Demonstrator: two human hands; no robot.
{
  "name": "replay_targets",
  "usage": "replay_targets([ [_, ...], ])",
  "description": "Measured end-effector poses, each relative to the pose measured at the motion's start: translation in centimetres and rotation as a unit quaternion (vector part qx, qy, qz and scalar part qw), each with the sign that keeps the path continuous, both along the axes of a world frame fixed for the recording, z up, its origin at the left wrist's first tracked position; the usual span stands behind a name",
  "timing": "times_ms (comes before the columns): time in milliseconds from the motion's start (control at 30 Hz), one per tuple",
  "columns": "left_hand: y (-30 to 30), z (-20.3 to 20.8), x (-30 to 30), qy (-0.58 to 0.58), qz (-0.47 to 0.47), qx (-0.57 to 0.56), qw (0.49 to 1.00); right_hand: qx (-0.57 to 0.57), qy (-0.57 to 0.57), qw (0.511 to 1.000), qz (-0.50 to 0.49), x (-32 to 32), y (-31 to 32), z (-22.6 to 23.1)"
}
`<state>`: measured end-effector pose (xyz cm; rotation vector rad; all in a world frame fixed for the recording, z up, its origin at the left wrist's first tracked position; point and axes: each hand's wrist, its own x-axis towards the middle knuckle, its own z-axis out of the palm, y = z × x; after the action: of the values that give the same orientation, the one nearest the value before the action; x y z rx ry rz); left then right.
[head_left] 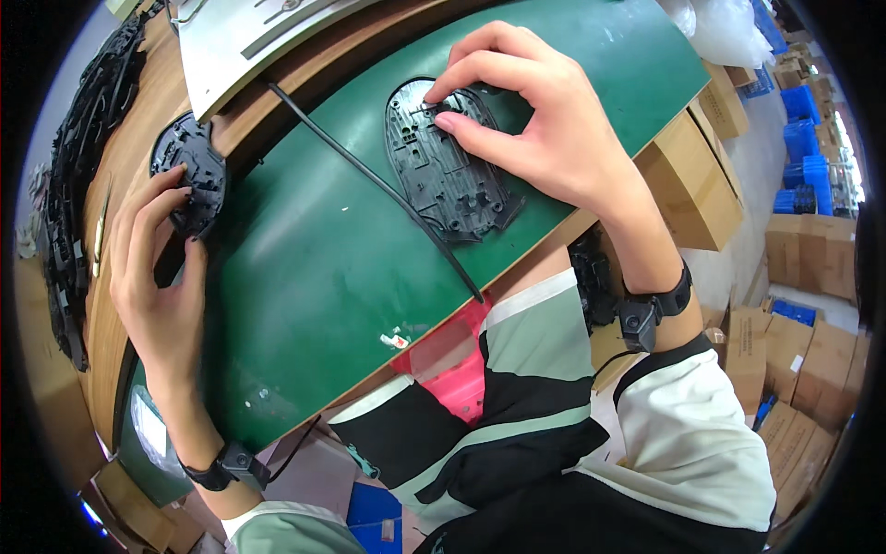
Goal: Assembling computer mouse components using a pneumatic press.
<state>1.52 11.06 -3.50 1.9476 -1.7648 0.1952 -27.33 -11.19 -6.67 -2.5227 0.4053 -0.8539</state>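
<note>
A black molded plastic shell (443, 185), long and rounded with ribs and small posts inside, lies open side up on the green tabletop. Over its far end, my right hand (544, 120) is closed in a loose pinch, thumb and index fingertip close together. Whatever may sit between those fingertips is too small to make out. At the left, my left hand (152, 240) grips a second black plastic part (196, 166) with similar inner ribs, fingers on its face and thumb at its near end. This part is by the table's wooden left border.
A black cable (355, 166) crosses the green table (295, 305) past the shell. Dark plastic pieces (69, 203) are heaped at the far left. A white board-like fixture (249, 46) stands at the back. Cardboard boxes (688, 180) and blue bins (803, 138) are on the right.
</note>
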Motion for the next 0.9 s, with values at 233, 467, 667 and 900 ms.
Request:
replay_targets([
  [233,0.0,0.4,-0.4,-0.027,0.015,0.012,0.999,0.051,-0.049,0.997,-0.002,0.2,0.0,0.0],
  [467,-0.1,-0.4,-0.5,0.013,-0.016,-0.027,0.999,0.025,-0.056,0.998,0.016,0.2,-0.1,-0.6],
  [667,0.6,0.7,-0.9,-0.030,-0.040,-0.122,0.991,0.245,-0.162,0.954,0.053,-0.5,1.6,1.6],
  [900,1.8,0.3,-3.7,0.274,-0.176,-0.120,0.938,0.116,-0.245,0.958,0.097,1.1,9.0,8.2],
])
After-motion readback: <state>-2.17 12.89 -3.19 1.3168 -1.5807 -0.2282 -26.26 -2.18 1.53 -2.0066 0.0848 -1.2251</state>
